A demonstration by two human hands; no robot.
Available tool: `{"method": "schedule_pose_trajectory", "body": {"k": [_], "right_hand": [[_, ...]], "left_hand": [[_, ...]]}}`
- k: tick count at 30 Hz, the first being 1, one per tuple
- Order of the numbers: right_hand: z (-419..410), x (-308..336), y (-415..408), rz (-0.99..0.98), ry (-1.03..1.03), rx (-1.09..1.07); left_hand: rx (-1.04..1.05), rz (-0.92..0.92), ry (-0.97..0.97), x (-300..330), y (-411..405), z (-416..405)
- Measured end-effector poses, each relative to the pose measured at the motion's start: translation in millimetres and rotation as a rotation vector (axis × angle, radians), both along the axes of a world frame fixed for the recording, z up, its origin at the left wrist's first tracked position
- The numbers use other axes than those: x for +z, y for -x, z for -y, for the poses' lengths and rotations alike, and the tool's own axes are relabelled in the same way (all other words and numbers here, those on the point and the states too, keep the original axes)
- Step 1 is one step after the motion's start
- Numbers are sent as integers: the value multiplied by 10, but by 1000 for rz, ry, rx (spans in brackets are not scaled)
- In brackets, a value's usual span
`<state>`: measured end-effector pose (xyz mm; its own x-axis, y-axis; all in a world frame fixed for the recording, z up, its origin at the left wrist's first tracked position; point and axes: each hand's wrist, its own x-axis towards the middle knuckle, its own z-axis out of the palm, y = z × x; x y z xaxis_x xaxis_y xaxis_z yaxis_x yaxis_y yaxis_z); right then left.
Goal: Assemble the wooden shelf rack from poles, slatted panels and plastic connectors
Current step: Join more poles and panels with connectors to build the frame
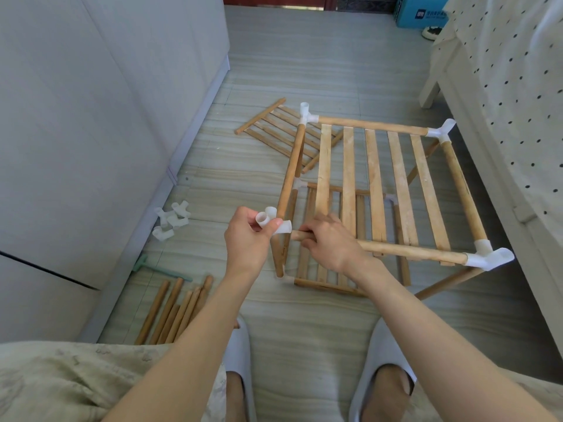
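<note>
Your left hand (248, 236) pinches a white plastic connector (272, 222) between thumb and fingertips, its open sockets pointing up and toward you, and right at that grip one socket meets the bare end of the near front pole (396, 249). Your right hand (330, 243) is curled round that same pole just beside the connector, knuckles up, so the two grips sit almost touching. From your right hand the pole runs away to the far corner connector (487, 257), already seated. Just beyond your left fingers the side pole (291, 172) rises toward the back corner connector (306, 114), its near end at the piece you're pinching. Past both hands lies the slatted panel (380, 175), framed by the poles, with a lower slatted shelf (329, 239) showing beneath your right wrist. Out to the left of your left grip, on the floor (304, 71), sits a small heap of spare connectors (172, 219); nearer you, below your left forearm, a bundle of loose poles (175, 309). A spare slatted panel (280, 129) lies flat beyond the rack.
</note>
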<state>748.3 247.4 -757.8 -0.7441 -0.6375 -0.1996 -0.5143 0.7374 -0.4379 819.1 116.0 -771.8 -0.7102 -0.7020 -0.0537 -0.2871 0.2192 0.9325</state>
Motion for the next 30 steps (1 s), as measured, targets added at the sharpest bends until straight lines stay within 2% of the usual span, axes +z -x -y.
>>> {"method": "schedule_pose_trajectory", "body": {"k": [6, 15, 20, 22, 25, 30], "right_hand": [[-1, 42, 1, 0, 4, 10], [-54, 26, 41, 53, 74, 18], [108, 166, 209, 170, 185, -159], [259, 213, 309, 306, 220, -279], [484, 241, 404, 674, 255, -404], [597, 88, 477, 812, 381, -504]], "left_hand": [[-14, 69, 159, -14, 38, -2], [-36, 55, 119, -12, 9, -53], [-26, 46, 75, -2, -5, -77], [-29, 36, 53, -1, -13, -72], [-46, 29, 35, -15, -37, -82], [-63, 21, 44, -22, -84, -74]]}}
